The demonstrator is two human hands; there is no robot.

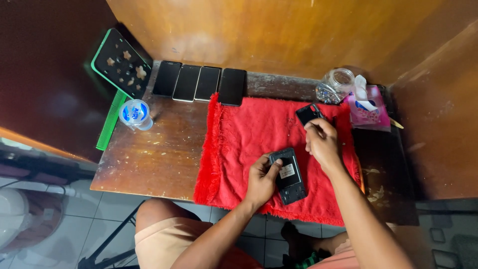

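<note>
Phone repair bench: row of phones (199, 83), opened phone (289, 176), red towel (249, 144).

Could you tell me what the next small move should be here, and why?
Probably bring the right hand back over the opened phone. The left hand steadies that phone, back cover off, on the red towel, while the right hand reaches toward the small dark part at the towel's far edge. Whether its grip has closed on anything, I cannot tell.

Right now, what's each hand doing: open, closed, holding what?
Left hand: closed on the opened phone lying on the red towel.
Right hand: fingers pinched together; what they hold cannot be told.
</note>
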